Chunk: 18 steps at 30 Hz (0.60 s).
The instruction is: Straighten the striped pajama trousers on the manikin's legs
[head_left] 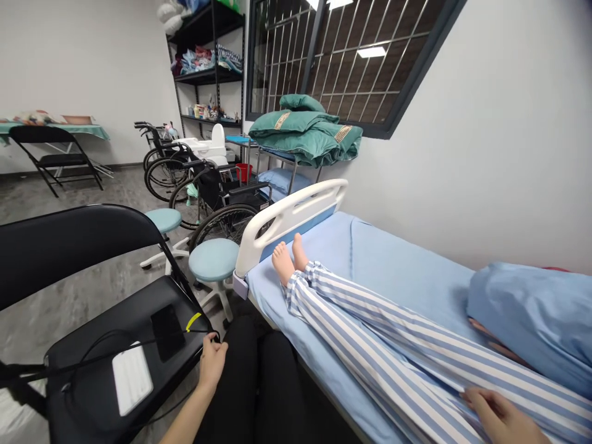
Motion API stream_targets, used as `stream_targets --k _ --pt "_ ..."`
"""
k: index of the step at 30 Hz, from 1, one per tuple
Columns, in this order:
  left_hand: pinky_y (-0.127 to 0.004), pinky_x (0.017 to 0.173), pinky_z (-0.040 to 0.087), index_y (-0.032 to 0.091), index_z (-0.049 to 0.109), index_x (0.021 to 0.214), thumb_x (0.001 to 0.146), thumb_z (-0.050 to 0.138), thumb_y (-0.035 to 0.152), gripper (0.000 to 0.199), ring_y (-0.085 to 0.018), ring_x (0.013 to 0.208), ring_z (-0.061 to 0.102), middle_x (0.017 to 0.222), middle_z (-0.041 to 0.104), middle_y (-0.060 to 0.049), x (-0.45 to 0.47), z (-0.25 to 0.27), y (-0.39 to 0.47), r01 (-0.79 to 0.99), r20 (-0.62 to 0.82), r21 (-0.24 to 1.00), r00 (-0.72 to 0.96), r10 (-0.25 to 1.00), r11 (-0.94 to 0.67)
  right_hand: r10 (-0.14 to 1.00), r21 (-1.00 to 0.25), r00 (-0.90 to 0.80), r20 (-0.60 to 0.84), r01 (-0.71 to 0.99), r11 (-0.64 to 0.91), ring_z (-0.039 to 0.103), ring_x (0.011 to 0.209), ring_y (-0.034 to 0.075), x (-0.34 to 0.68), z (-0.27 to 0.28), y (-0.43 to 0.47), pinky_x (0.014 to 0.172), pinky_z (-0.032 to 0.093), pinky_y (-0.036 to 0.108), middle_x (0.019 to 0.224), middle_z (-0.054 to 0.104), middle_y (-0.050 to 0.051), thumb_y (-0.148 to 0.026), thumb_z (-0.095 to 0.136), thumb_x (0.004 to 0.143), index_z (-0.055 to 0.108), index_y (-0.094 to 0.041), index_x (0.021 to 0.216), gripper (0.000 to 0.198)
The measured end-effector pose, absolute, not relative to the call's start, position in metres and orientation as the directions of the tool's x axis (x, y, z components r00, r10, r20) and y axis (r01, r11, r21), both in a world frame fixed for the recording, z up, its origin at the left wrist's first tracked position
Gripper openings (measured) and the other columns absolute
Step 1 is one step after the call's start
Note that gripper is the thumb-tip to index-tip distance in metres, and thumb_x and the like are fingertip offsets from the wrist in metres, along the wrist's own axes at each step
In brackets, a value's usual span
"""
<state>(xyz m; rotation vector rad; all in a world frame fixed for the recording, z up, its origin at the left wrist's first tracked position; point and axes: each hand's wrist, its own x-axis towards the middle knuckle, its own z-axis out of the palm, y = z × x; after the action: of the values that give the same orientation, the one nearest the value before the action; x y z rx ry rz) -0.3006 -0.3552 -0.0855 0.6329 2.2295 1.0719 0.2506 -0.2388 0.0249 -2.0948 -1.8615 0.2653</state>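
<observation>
On the bed (388, 246) lie two legs in blue-and-white striped trousers (370, 320), with bare feet (283, 262) by the footboard. My right hand (506, 416) is at the upper part of the trousers, fingers closed on a pinch of the cloth; the frame's bottom edge cuts it off. At the front corner of a black folding chair (92, 296), my left hand (213, 362) has its fingers curled together where a black cable (152, 341) reaches them. On the chair's seat rest a white flat case (132, 377) and a dark phone-like slab (167, 333).
A white footboard (296, 213) closes the bed's far end. Past it stand round stools (213, 259) and wheelchairs (226, 191). Green bedding (305, 132) is piled under a barred window. A blue cloth bundle (531, 314) lies on the bed at right, beside the wall.
</observation>
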Motion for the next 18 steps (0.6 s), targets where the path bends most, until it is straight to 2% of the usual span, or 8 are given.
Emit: stream_targets --k 4,6,10,13,18 --pt "-0.032 0.072 0.043 0.023 0.039 0.098 0.072 0.045 0.042 0.033 -0.023 0.082 0.062 0.082 0.063 -0.004 -0.283 -0.086 -0.385 0.192 -0.264 0.751 -0.789 0.554 0.632 0.965 -0.456 0.225 0.131 0.878 -0.143 0.061 0.065 0.031 0.243 0.028 -0.241 0.059 0.044 0.039 0.063 0.062 0.006 -0.051 0.036 0.073 0.054 -0.035 0.059 0.029" --pt "-0.032 0.069 0.043 0.024 0.042 0.088 0.073 0.043 0.042 0.024 -0.022 0.077 0.061 0.078 0.062 -0.002 -0.271 -0.080 -0.397 0.268 -0.242 0.730 -0.759 0.605 0.629 0.964 -0.446 0.221 0.146 0.885 -0.135 0.061 0.067 0.030 0.240 0.028 -0.240 0.059 0.043 0.038 0.065 0.062 0.007 -0.050 0.034 0.074 0.055 -0.031 0.062 0.030" --pt "-0.028 0.065 0.042 0.024 0.046 0.077 0.073 0.043 0.042 0.019 -0.017 0.066 0.058 0.066 0.057 0.002 -0.243 -0.057 -0.408 0.381 -0.181 0.788 -0.606 0.775 0.483 0.954 -0.447 0.258 0.155 0.879 -0.165 0.059 0.063 0.024 0.239 0.025 -0.237 0.057 0.040 0.030 0.065 0.062 0.008 -0.048 0.035 0.070 0.056 -0.023 0.065 0.033" --pt "-0.025 0.063 0.043 0.022 0.050 0.080 0.072 0.047 0.043 0.023 -0.015 0.064 0.056 0.066 0.056 0.002 -0.221 -0.044 -0.402 0.402 -0.113 0.846 -0.505 0.856 0.349 0.944 -0.446 0.275 0.182 0.879 -0.170 0.055 0.061 0.020 0.238 0.024 -0.236 0.055 0.034 0.027 0.065 0.062 0.006 -0.045 0.036 0.071 0.056 -0.020 0.067 0.032" --pt "-0.024 0.063 0.043 0.021 0.054 0.084 0.073 0.047 0.042 0.025 -0.014 0.063 0.053 0.068 0.055 0.002 -0.194 -0.024 -0.370 0.475 -0.012 0.866 -0.296 0.955 0.158 0.933 -0.463 0.276 0.231 0.875 -0.144 0.050 0.059 0.015 0.234 0.027 -0.239 0.055 0.028 0.024 0.063 0.060 0.004 -0.036 0.038 0.075 0.056 -0.018 0.068 0.027"
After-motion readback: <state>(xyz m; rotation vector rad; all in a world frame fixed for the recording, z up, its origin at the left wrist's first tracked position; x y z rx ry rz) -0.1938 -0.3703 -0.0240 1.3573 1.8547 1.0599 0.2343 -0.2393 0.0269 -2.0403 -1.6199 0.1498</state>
